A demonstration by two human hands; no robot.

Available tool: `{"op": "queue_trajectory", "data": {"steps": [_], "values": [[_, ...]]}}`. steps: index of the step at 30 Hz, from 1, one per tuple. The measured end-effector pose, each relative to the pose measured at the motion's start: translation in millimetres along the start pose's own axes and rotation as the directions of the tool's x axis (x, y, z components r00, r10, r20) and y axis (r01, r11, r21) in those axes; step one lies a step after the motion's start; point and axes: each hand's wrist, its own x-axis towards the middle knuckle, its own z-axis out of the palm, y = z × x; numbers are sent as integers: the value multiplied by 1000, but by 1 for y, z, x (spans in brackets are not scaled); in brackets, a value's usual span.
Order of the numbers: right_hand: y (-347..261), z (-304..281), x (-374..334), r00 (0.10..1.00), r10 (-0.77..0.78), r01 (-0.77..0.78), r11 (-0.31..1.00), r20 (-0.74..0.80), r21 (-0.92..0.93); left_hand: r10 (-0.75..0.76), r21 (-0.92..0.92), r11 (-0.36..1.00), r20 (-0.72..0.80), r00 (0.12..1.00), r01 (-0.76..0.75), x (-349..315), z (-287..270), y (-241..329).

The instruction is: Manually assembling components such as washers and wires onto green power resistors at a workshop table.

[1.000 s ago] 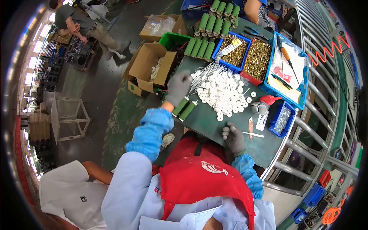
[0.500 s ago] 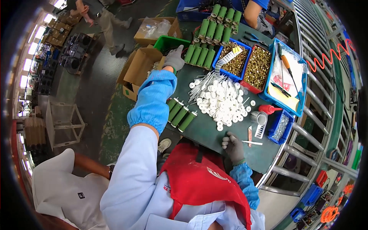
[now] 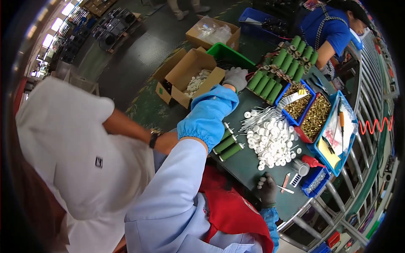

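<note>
Fully gloved left hand [image 3: 236, 79]: grey fabric, between the green bin [image 3: 230, 53] and the stacked cylinders; cannot tell whether its fingers hold anything.
Right hand [image 3: 267, 189]: grey glove at the near edge, fingers curled narrow, grip hidden; a thin white strip [image 3: 285, 189] lies just beside it.
Stacked cylinders [image 3: 287, 65]: matt green tubes in rows, at the tabletop's far end.
Loose cylinders [image 3: 232, 152]: three, green with pale tips, lying near the left edge.
Discs and rods: a heap of smooth, round white discs [image 3: 274, 145] against slim metallic rods [image 3: 259, 119], mid-tabletop.
Brass-coloured pieces: small, shiny, filling a blue tray [image 3: 292, 120] and a red tray [image 3: 303, 134].
Cardboard box [image 3: 215, 80]: brown, flaps open, white pieces inside.
Tabletop [image 3: 291, 204]: flat, dark green.
Room: dark grey floor [image 3: 126, 46], metal rollers [image 3: 319, 220] along the right, a co-worker in white [image 3: 80, 139] at left, another in blue [image 3: 337, 31] beyond.
</note>
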Motion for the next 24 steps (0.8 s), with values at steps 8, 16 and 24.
{"op": "queue_trajectory", "data": {"steps": [8,16,24], "values": [[-3,7,-4,995,16,-19,1000,-97,-24,124,-197,972,-42,991,-130,-10,-31,-1],[-21,58,-23,963,28,-102,959,-267,-266,126,-833,513,311,942,207,-11,-55,-2],[-15,126,-5,980,15,-64,967,-199,-245,332,-920,335,316,889,202,6,-63,22]]}}
